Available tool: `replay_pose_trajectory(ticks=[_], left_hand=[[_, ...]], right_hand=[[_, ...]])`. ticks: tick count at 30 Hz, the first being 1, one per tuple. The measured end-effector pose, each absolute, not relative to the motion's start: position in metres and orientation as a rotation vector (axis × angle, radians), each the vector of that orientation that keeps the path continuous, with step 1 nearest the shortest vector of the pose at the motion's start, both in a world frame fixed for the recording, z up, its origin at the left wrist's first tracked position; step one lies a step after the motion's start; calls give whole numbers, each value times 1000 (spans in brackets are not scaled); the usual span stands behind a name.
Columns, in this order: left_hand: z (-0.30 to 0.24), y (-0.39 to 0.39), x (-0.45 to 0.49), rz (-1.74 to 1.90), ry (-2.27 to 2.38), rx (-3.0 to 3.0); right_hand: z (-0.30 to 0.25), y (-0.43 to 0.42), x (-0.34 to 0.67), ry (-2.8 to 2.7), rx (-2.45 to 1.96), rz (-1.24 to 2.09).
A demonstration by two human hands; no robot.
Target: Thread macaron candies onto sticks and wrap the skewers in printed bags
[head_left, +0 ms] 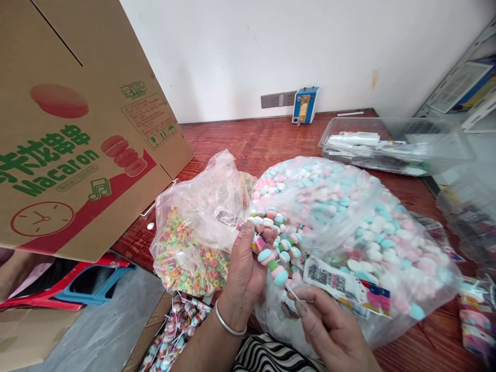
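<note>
**A:** Nearest stuff first. Hands?

**B:** Right hand, just below the near edge of the big candy bag. Its grip is pinched, thumb and forefinger on the bare stick end of the candy skewer.

**A:** Left?

**B:** Left hand, silver bracelet on the wrist, at the bag's near-left corner. Its grip is curled round the skewer's upper part, fingers over the pastel pieces.

**A:** So where's the skewer?

**B:** Held off the bench between both hands, tilted, right against the front of the bag. The pieces are pink, white, blue and green. Can't tell how many sticks the left hand has.

**A:** Anything lower down?

**B:** A pile of wrapped skewers, below and left of the bag, off the bench edge.

**A:** The bag itself?

**B:** Clear plastic, full of pastel candies, lying on the red-brown bench. There's a printed label on its near face.

**A:** Beside it?

**B:** A ring-candy bag touching its left side, multicoloured. Further left of that is a tilted Macaron carton.

**A:** Behind?

**B:** A clear tub just beyond the bag's far-right side, with white packets inside. Well behind the bag, at the wall, are a blue device and a wall socket.
</note>
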State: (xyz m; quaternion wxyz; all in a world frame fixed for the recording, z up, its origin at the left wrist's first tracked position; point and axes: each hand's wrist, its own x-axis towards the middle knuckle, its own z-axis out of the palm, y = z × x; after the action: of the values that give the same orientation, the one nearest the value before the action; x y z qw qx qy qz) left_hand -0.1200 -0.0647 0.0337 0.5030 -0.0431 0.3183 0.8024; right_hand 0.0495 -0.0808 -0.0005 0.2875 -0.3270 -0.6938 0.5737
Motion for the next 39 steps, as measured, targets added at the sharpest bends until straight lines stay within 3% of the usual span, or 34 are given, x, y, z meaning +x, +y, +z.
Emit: replay_pose_trajectory(ticks=[3,5,7,13,16,19,23,25,27,31,33,36,39], left_hand=[[37,-63,-116,1946,736,-149],[42,-63,-113,1933,679,-151],[46,-64,-111,1910,627,-135],[50,-69,-107,1844,505,-63],[47,-69,-104,1845,523,14],[44,-67,-99,1869,600,58],[41,-63,-94,1848,712,-27],[40,-62,-94,1840,732,-57],[40,-63,-96,1829,705,-31],[39,-66,-102,1763,654,74],[37,-67,-102,1763,682,118],[33,-66,-98,1823,733,177],[31,-66,-94,1861,724,186]], right_hand=[[-7,-70,51,-2172,-655,643],[-7,-64,51,-2190,-597,361],[-4,-61,52,-2164,-655,453],[12,-68,52,-1506,-1002,1880],[14,-70,51,-1187,-969,2160],[10,-70,50,-1504,-965,1875],[-1,-69,48,-2100,-687,793],[-4,-68,47,-2129,-614,557],[-4,-67,48,-2090,-732,774],[3,-65,49,-1590,-1033,1769],[5,-66,49,-1367,-1028,2003],[5,-69,47,-1486,-1006,1900],[1,-71,47,-1871,-922,1384]])
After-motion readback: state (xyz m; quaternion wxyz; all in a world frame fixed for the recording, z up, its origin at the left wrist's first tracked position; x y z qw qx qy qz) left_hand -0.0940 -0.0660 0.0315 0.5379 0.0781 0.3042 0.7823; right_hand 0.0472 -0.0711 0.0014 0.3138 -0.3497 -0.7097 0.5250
